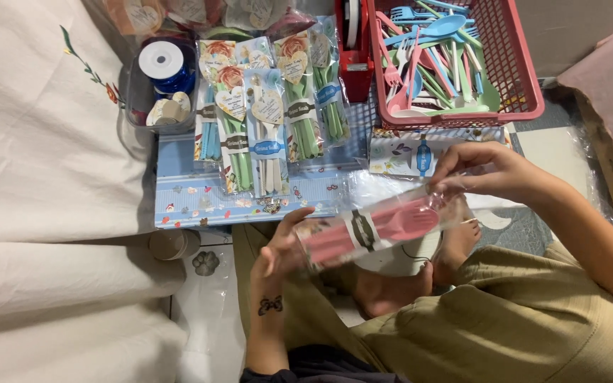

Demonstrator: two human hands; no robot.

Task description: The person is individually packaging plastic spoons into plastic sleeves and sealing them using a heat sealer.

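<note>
Left hand point(282, 248) fingers grip pink cutlery packet point(370, 228) end; right hand point(480, 170) fingers pinch its open edge.

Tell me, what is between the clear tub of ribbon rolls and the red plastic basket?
In the head view, finished packs of plastic cutlery and a red tape dispenser lie between the clear tub and red basket.

The red basket point(526, 85) and tape dispenser point(352, 50) are cut off by the top edge; the clear sleeve point(391, 213) blurs the pink cutlery point(384, 227) inside.

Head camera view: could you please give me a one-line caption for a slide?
Both hands, left and right, hold a clear-wrapped pink cutlery set beside finished packs and a red basket.
</note>
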